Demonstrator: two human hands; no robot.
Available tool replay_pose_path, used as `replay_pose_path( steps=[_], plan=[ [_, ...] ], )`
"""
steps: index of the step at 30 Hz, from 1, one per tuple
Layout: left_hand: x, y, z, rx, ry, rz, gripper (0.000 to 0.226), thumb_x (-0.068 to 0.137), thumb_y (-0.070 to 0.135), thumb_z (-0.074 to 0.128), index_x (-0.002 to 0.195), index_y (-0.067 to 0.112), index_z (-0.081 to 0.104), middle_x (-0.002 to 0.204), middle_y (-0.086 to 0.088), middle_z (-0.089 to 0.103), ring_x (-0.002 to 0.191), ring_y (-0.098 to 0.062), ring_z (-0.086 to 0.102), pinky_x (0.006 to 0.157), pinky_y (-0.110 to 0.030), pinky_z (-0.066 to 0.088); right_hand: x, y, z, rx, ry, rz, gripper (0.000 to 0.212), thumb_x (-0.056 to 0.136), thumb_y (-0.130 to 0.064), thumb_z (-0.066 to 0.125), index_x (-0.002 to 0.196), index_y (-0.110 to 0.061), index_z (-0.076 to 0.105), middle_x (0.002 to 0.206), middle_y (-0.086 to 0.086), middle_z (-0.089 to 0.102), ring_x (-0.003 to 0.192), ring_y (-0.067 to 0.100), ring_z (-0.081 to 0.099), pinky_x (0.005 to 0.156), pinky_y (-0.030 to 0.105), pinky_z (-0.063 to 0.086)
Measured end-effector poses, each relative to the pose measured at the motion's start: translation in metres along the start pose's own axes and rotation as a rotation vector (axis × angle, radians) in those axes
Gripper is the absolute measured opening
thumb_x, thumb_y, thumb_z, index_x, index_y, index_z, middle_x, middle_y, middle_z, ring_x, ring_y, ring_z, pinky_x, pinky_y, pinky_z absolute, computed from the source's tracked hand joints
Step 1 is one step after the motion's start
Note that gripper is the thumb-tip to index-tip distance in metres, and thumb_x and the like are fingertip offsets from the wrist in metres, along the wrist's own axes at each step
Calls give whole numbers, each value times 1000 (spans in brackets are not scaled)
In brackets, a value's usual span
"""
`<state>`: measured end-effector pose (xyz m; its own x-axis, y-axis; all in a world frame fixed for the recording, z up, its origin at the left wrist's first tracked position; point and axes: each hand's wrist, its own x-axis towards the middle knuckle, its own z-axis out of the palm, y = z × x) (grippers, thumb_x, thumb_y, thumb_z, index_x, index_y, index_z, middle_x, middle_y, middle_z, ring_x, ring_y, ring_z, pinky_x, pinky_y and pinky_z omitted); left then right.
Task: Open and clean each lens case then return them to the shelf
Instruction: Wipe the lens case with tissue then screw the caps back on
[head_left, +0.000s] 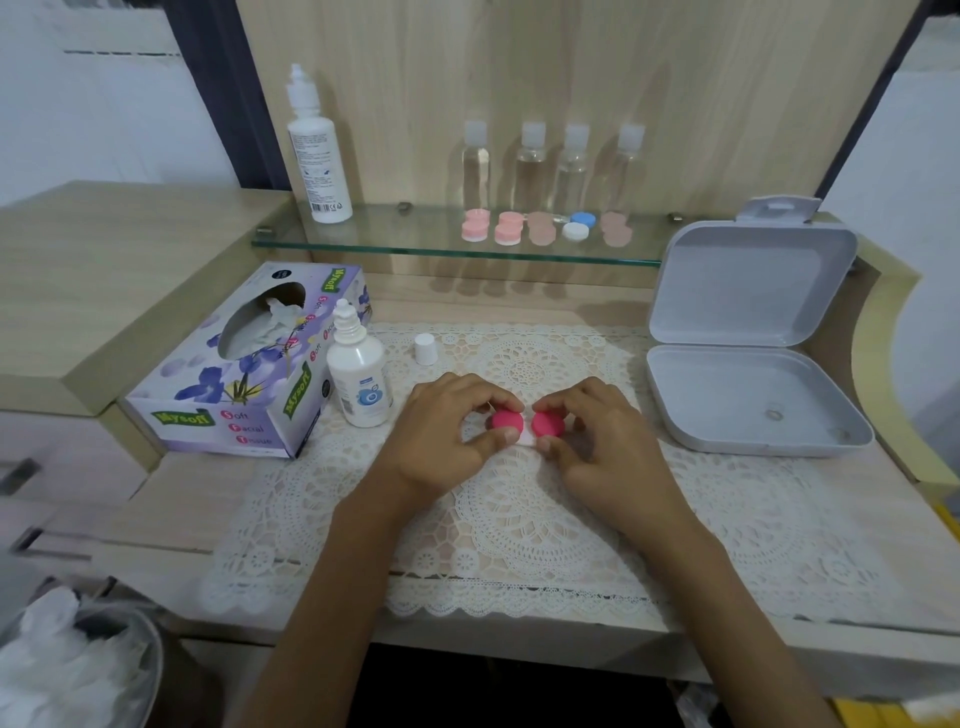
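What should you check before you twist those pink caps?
1. Left hand pinches the left cap: ok.
2. Right hand pinches the right cap: ok.
3. Case is over the mat, away from the desk edge: ok.
4. Small bottle is uncapped and close by: ok.
5. Tissue pokes out of the box: ok.
6. Caps tight or loose: cannot tell.

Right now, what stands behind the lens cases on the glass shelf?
Four clear bottles with white caps stand behind the lens cases. The cases partly cover the bottles' bases.
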<state>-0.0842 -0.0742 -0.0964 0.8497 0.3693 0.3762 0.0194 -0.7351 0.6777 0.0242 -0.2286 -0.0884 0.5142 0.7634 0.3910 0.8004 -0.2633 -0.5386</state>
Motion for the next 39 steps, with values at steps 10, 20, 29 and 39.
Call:
replay_pose_path(
  steps=[10, 20, 29, 39],
  plan=[
    [0, -2, 0, 25, 3, 10, 29, 75, 53, 58, 100, 39, 65, 96, 22, 63, 98, -6, 57, 91, -49, 44, 1, 2, 1, 44, 52, 53, 34, 71, -47, 75, 91, -23, 62, 86, -12, 53, 84, 5, 47, 69, 22, 38],
    [0, -1, 0, 19, -2, 8, 31, 75, 52, 58, 105, 42, 60, 97, 22, 63, 98, -5, 57, 92, -49, 43, 0, -1, 0, -12, 10, -14, 26, 84, -26, 61, 108, -21, 66, 91, -14, 50, 90, 9, 46, 81, 32, 43],
    [0, -2, 0, 33, 5, 13, 30, 75, 53, 57, 99, 39, 65, 96, 23, 63, 98, -5, 56, 92, -49, 43, 1, 0, 0, 11, 37, 64, 45, 72, -63, 65, 93, -24, 59, 87, -13, 53, 86, 7, 47, 77, 29, 42],
    [-1, 1, -1, 18, -5, 8, 34, 75, 52, 57, 108, 44, 57, 96, 23, 63, 98, -6, 57, 93, -49, 43, 0, 2, 2, -47, 3, -39, 20, 85, -23, 62, 105, -24, 64, 92, -18, 48, 90, 7, 42, 81, 31, 37]
  ],
)
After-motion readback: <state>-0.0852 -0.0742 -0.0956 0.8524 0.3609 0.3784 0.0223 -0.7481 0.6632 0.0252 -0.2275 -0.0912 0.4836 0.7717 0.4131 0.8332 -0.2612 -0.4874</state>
